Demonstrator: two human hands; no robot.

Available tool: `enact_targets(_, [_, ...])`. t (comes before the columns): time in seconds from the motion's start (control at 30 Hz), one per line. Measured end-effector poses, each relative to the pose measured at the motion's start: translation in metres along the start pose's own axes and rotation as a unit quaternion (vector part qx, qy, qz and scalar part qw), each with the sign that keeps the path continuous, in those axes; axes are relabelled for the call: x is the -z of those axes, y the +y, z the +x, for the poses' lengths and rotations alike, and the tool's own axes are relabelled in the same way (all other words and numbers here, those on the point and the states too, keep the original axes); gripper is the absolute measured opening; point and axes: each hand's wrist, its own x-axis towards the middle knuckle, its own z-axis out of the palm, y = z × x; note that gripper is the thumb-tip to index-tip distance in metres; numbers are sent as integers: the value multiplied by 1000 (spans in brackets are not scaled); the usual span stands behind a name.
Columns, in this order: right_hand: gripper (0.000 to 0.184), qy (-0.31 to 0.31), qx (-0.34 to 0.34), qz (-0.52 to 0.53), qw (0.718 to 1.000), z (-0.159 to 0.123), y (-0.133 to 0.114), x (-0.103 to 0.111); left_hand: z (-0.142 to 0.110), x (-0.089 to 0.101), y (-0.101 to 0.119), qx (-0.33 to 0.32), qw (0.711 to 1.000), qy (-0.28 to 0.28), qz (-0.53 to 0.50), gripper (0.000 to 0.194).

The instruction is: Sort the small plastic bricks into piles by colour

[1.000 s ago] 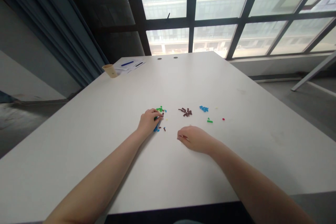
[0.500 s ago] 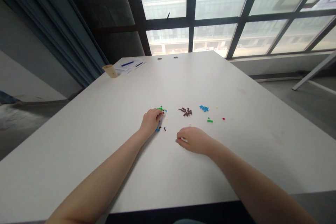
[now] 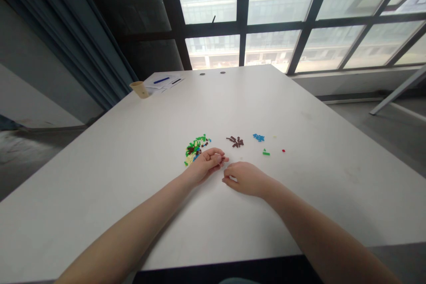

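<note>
My left hand (image 3: 209, 163) is beside the right one, its thumb and fingers drawn together; whatever may be between them is too small to make out. Just behind it lies a mixed pile of small toy bricks (image 3: 192, 148) in green, brown, cream and blue, partly covered by the hand. My right hand (image 3: 244, 177) rests low over the table with curled fingers, thumb and forefinger pinched, and their contents hidden. Beyond the hands are a heap of brown bricks (image 3: 235, 142), a cluster of blue bricks (image 3: 258, 137), a few green bricks (image 3: 266, 153) and one red brick (image 3: 283, 151).
The white table (image 3: 299, 213) reaches toward large windows. A beige cup (image 3: 140, 90) and papers (image 3: 166, 80) with a blue pen (image 3: 161, 80) lie at its far left. A tiny pale yellow brick (image 3: 274, 137) sits right of the blue cluster.
My left hand has moved from the mixed pile rightward and nearer, to beside my right hand, uncovering much of the pile. The right hand has barely moved.
</note>
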Motion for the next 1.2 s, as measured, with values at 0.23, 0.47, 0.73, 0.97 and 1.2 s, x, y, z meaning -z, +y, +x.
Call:
enact_targets(0.23, [27,-12,-1,-4,1000,0,-1,0,0,3,-2,-11,999,-33,-13,35])
enact_targets(0.47, [22,32,30,31,999,-4,0,3,0,2,-2,-5,1000,-20,-9,37])
enact_targets(0.73, [9,278,91,136,946,-8,2,18,5,10,-8,1,997,-37,65,39])
enact_targets(0.97, [9,265,45,107,957,-1,10,12,6,9,-8,-5,994,-31,106,38])
enact_targets(1.2, [11,237,16,98,967,2,12,5,9,9,-13,-8,991,-20,130,41])
